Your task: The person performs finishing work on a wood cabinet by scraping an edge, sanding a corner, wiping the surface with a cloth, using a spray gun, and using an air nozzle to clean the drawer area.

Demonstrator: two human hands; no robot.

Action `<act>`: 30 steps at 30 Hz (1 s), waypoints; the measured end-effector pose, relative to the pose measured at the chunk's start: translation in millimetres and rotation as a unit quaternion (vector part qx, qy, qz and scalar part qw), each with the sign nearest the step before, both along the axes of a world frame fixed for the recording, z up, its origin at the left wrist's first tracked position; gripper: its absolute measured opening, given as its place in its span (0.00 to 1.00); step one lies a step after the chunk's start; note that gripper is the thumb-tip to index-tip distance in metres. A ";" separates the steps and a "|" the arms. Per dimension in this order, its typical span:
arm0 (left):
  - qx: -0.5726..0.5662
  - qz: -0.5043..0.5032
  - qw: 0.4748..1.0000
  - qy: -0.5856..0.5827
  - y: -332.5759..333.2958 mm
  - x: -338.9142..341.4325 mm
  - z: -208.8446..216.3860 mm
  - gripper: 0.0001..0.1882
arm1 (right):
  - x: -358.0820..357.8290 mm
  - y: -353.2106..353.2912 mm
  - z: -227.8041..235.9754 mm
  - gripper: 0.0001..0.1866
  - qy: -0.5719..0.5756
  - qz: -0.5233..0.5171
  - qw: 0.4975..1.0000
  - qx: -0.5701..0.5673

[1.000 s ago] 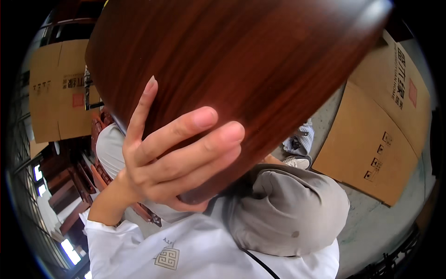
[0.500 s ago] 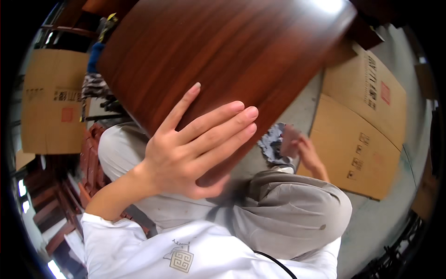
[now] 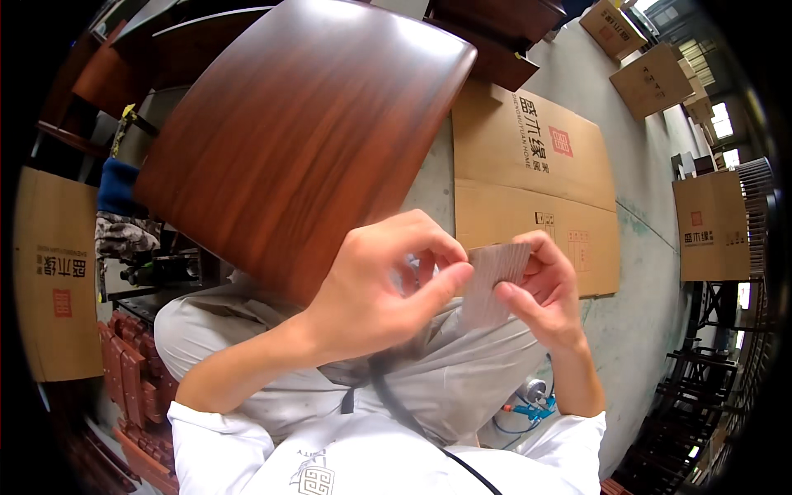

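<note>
In front of my lap, my right hand [image 3: 540, 289] pinches a small grey-brown piece of sandpaper [image 3: 497, 276] between thumb and fingers. The sheet has fine stripes and stands tilted. At its left edge the thumb and forefinger of my left hand [image 3: 392, 280] close together on it; the other fingers curl behind. Beyond my hands lies a large glossy red-brown wooden panel [image 3: 305, 140] with curved edges and dark grain. Its near end reaches my knees, partly hidden by my left hand.
Flattened cardboard [image 3: 536, 181] covers the floor to the right. A carton [image 3: 58, 280] stands at the left, above reddish wooden parts [image 3: 136, 355]. A blue-fitted air tool [image 3: 535, 400] lies beside my right leg. More cartons [image 3: 652, 80] and dark furniture frames [image 3: 681, 404] are farther right.
My left hand has lifted off the panel and closed at the sandpaper's edge. My right hand has brought the sandpaper up from beside my right knee. The view has turned rightward.
</note>
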State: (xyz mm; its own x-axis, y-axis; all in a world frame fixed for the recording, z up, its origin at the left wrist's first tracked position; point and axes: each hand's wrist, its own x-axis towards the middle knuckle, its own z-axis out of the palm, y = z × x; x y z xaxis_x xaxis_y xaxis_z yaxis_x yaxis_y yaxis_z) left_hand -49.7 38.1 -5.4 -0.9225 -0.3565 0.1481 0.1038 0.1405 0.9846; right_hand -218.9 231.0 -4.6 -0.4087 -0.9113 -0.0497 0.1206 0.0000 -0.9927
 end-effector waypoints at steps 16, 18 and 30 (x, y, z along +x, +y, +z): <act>-0.486 0.146 0.861 -0.040 -34.4 98.6 -66.1 0.18 | 44.6 -45.5 -40.6 0.25 0.401 0.109 0.910 -0.006; -0.493 0.144 0.857 -0.036 -34.2 98.1 -72.5 0.19 | 32.7 -66.4 -53.6 0.32 0.523 0.075 0.848 -0.030; -0.514 0.147 0.844 -0.042 -35.5 102.0 -79.9 0.20 | 34.7 -89.8 -54.2 0.24 0.606 0.100 0.786 -0.072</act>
State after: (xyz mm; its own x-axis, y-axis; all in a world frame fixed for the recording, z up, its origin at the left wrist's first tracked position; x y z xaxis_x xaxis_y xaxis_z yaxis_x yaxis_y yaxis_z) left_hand 52.3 2.6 -85.3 -0.8390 -0.2955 0.4569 -0.1486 0.9322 0.3300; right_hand -184.2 141.3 -58.7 0.0759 -0.9244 0.3739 -0.9014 -0.2239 -0.3705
